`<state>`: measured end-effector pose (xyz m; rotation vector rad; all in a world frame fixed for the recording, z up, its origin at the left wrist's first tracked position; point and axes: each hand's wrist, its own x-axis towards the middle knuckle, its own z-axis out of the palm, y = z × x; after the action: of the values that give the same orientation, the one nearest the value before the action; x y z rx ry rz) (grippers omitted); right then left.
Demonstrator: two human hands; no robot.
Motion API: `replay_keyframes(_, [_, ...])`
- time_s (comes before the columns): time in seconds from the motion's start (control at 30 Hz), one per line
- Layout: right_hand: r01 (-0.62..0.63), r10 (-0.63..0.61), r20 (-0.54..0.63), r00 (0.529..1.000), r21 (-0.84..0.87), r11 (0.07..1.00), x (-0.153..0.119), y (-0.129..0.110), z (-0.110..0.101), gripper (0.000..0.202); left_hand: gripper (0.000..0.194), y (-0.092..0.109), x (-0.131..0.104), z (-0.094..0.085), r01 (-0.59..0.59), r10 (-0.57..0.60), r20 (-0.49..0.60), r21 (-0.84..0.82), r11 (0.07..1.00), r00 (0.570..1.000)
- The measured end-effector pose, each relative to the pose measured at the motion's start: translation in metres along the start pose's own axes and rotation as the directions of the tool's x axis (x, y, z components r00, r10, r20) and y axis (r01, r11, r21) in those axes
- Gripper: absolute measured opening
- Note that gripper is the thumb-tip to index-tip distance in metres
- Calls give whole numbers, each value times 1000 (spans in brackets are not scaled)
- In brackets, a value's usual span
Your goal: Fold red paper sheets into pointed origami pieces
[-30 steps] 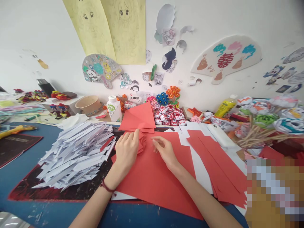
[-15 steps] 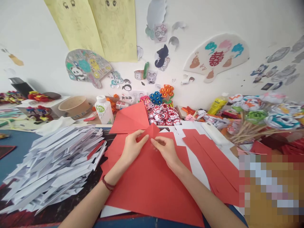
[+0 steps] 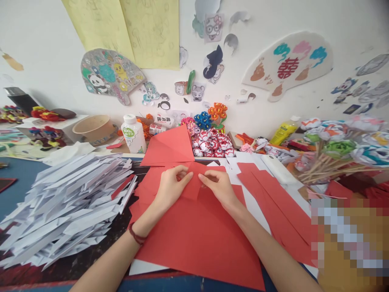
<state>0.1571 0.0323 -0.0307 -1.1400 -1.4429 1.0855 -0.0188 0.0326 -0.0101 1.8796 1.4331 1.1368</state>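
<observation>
Since the small red paper (image 3: 194,188) has gone from point-up to a flatter panel between our left hand (image 3: 172,182) and right hand (image 3: 221,187), we read it as re-angled mid-work, both pinched on it over the large red sheet (image 3: 206,239).

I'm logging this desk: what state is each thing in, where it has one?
Left hand: closed, pinching the small red sheet
Right hand: closed, pinching it too
Small red sheet: held between both hands
Large red sheet: lying flat
White strips: heaped
Red strips: flat, overlapping
White bottle: upright, capped
Yellow bottle: seemingly tilted
Bowl: upright
</observation>
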Motion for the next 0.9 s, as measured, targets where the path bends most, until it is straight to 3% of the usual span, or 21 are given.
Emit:
replay_keyframes(0.07, [-54, 55, -31, 998, 19, 998, 0, 1, 1, 37, 17, 2, -3, -1, -50, 58, -143, 57, 997, 988])
replay_keyframes(0.13, [-131, 133, -7, 991, 93, 987, 1, 0, -1, 46, 14, 5, -7, -3, -181, 238, -263, 225, 957, 935])
replay_keyframes(0.17, [-161, 159, 24, 987, 135, 978, 1, -2, -2, 50, 12, 6, -8, -3, -256, 359, -269, 351, 901, 894])
replay_keyframes(0.23, [-150, 142, 68, 988, 138, 979, 1, -6, -7, 54, 11, 6, -12, -3, -384, 560, -149, 585, 714, 815])
replay_keyframes(0.3, [0, 4, 65, 998, -62, 998, 1, -10, -14, 51, 13, 4, -16, 2, -465, 624, 42, 705, 535, 780])
replay_keyframes(0.33, [113, -96, 84, 992, -226, 968, 1, -11, -17, 52, 15, 3, -17, 5, -496, 614, 127, 724, 479, 779])
replay_keyframes(0.4, [320, -247, 206, 947, -522, 791, 0, -11, -23, 45, 16, -1, -20, 12, -542, 559, 256, 718, 436, 789])
replay_keyframes(0.47, [444, -270, 354, 895, -669, 596, 0, -9, -26, 24, 16, -4, -21, 17, -571, 493, 342, 688, 448, 800])
replay_keyframes(0.53, [508, -231, 456, 859, -712, 485, 0, -7, -28, 6, 13, -5, -20, 17, -586, 433, 405, 651, 482, 805])
replay_keyframes(0.57, [523, -210, 484, 850, -721, 454, 0, -7, -29, 10, 12, -4, -18, 15, -590, 406, 430, 634, 500, 806])
replay_keyframes(0.63, [514, -161, 497, 852, -742, 430, -1, -9, -31, 18, 10, -3, -15, 8, -596, 356, 479, 608, 525, 802])
replay_keyframes(0.77, [413, -59, 441, 896, -777, 475, -12, -17, -38, 16, 17, 2, -13, -4, -609, 275, 561, 583, 538, 781])
replay_keyframes(0.9, [424, -78, 454, 888, -741, 521, -29, -16, -45, 15, 18, 7, -22, -7, -604, 277, 564, 549, 578, 778])
